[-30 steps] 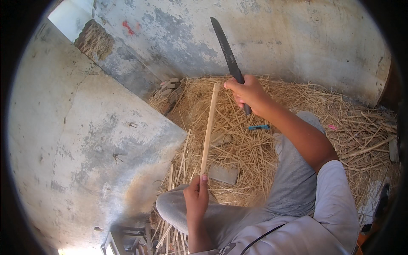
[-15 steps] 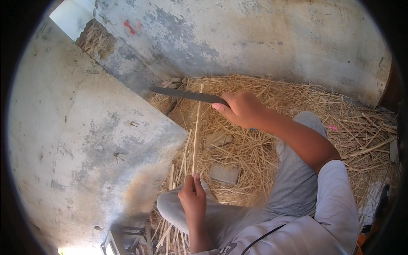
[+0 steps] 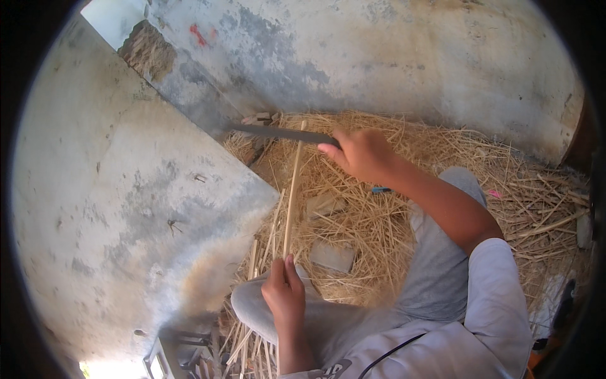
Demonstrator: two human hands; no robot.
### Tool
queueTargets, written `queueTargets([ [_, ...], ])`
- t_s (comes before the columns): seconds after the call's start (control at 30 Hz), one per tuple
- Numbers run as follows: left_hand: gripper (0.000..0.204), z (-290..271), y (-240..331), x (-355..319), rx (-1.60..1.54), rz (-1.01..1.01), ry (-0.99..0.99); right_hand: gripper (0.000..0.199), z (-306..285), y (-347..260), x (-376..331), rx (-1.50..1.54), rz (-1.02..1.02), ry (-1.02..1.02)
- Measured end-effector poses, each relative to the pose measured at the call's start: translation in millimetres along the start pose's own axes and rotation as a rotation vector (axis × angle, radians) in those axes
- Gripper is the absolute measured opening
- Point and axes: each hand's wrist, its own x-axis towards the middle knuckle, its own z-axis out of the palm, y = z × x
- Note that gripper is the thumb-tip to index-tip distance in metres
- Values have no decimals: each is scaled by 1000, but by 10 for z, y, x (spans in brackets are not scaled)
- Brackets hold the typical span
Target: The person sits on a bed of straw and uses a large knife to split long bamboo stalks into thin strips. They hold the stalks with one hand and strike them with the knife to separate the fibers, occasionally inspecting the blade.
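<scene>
My left hand [image 3: 284, 287], above my bent left knee, is closed round the lower end of a thin pale wooden strip [image 3: 292, 202]. The strip points away from me, nearly upright in the head view. A long dark blade [image 3: 284, 133], like a machete, lies across the strip close to its far end, its tip toward the left wall. My right hand [image 3: 365, 155] grips this blade at its right end; the handle is hidden in the fist. Whether the edge touches or cuts into the strip I cannot tell.
Shavings and split strips [image 3: 379, 234] cover the floor. A flat brick [image 3: 332, 257] lies among them, with a small blue object [image 3: 381, 189] farther off. Worn plaster walls stand at the left [image 3: 126, 208] and far side [image 3: 410, 63]. Pale strips [image 3: 249, 350] lie beside my left knee.
The blade's left tip has shifted slightly right and its face looks narrower, as if turned. My right hand has moved a little right. My left hand keeps its hold on the strip.
</scene>
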Motion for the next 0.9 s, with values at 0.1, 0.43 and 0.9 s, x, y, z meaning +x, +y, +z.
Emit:
queueTargets([
  [0.1, 28, 34, -66, 3, 27, -22, -28, 43, 93, -146, -125, -121, -76, -43],
  [0.43, 27, 10, -85, 4, 149, 53, 4, 47, 273, 69, -132, -140, -172, -12],
  [0.9, 27, 44, -37, -17, 177, 83, -80, 43, 302, 268, -169, -323, -189, 41],
])
